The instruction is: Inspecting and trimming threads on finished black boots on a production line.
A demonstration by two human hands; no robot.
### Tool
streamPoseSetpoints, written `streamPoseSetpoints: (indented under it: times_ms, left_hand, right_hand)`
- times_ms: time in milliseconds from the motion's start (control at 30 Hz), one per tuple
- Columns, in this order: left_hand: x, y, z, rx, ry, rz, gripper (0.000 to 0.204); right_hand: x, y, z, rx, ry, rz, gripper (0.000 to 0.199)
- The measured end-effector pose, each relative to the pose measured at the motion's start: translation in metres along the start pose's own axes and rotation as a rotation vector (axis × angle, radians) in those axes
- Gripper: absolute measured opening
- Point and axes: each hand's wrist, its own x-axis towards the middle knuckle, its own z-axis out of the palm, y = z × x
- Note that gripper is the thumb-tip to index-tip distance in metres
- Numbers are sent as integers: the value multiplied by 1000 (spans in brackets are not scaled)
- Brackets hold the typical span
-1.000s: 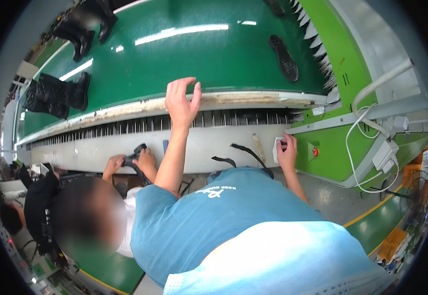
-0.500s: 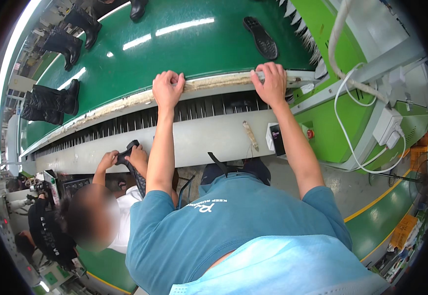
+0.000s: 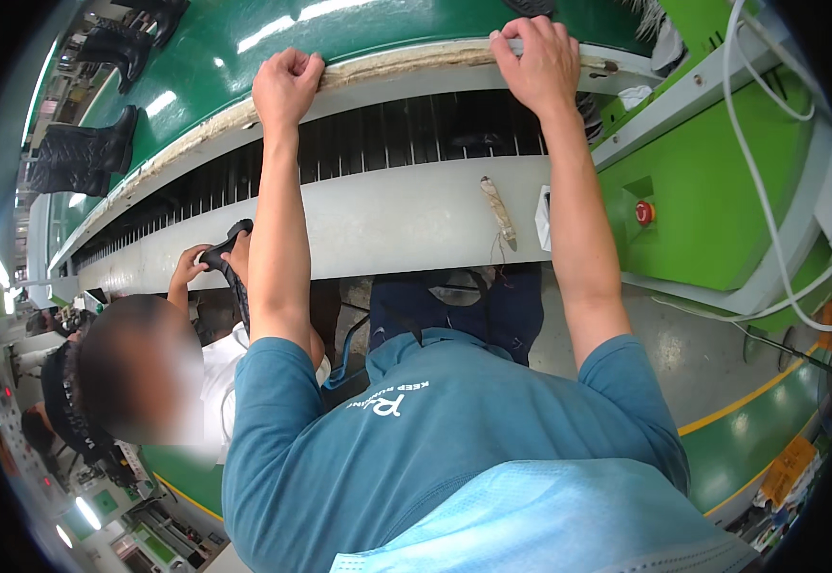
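Observation:
Both arms reach forward to the worn, pale rail (image 3: 406, 73) along the front of a green conveyor belt (image 3: 368, 31). My left hand (image 3: 286, 88) is closed over that rail, fingers curled and thumb pressed in beside them. Farther right along the same edge, my right hand (image 3: 542, 67) bends its fingers over the rail, fingertips partly hidden. A black shoe sole (image 3: 531, 8) lies on the belt just beyond it, cut off by the picture's edge. Below the rail, a slim tool with a wrapped handle (image 3: 498, 212) lies on the white ledge (image 3: 397, 218).
Black boots (image 3: 82, 153) stand at the belt's far left. At my left a co-worker's hands hold a black boot (image 3: 230, 263). A green machine (image 3: 712, 181) with a red button (image 3: 644, 212) and a white cable (image 3: 755, 191) is on the right. A row of rollers (image 3: 387, 134) runs below the rail.
The view has shifted, so the belt, rail and hands sit higher in the picture and the sole is almost out of view. Both hands stay on the rail.

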Motion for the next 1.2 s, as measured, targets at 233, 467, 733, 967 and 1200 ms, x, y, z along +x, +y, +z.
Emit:
streamPoseSetpoints:
  times_ms: [233,467,733,967,1200]
  left_hand:
    - [-3,-4,5,62,34,84,32]
    - [-14,2,1,38,125,111,37]
    - [-18,-2,2,32,179,106,36]
    - [-23,12,4,83,336,39,32]
    - [-30,20,-4,148,353,62,35]
  right_hand:
    - [-11,-4,2,54,81,28,22]
    - [-5,10,18,-159,75,-60,31]
    - [-7,4,19,-95,138,-39,30]
    - [13,4,-10,56,14,14,33]
    - [57,30,-17,-408,-317,441,83]
